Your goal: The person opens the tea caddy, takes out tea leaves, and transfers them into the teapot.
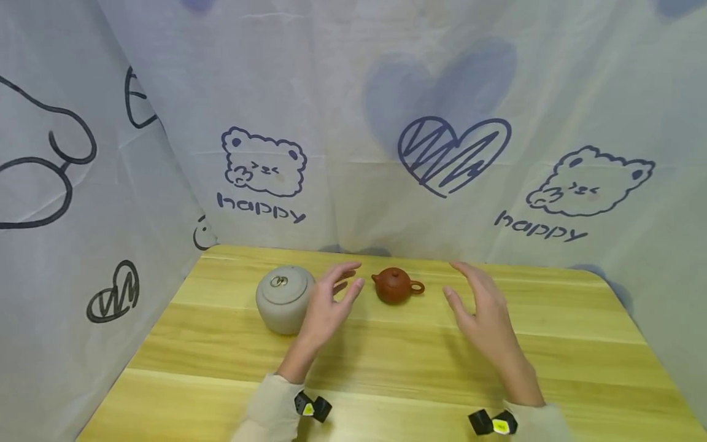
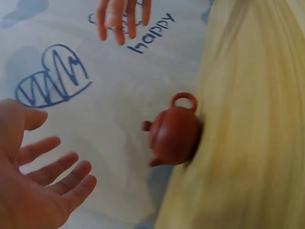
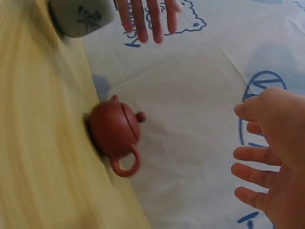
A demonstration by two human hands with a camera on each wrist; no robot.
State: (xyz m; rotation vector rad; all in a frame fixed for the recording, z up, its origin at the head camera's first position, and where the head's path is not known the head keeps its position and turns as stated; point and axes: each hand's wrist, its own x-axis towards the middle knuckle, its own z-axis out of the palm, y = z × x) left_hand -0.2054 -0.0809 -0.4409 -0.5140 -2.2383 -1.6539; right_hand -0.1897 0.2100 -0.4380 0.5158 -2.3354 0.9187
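Note:
A small reddish-brown teapot (image 1: pixel 393 286) stands upright on the wooden table, its lid on, spout to the left and handle to the right. My left hand (image 1: pixel 329 304) hovers to its left, fingers loosely bent and holding nothing. On the other side my right hand (image 1: pixel 483 310) is held apart from the handle, also with nothing in it. Both palms face inward in the head view. Partly behind my left hand sits a grey lidded jar (image 1: pixel 283 302) with a ring on its lid. The left wrist view shows the teapot (image 2: pixel 175 136) apart from the fingers.
The light wooden table (image 1: pixel 386 368) meets a white cloth backdrop (image 1: pixel 353 123) printed with hearts and bears at its far edge. Another cloth wall (image 1: pixel 72 276) runs along the left side. The right wrist view shows a dark pattern on the jar (image 3: pixel 83 19).

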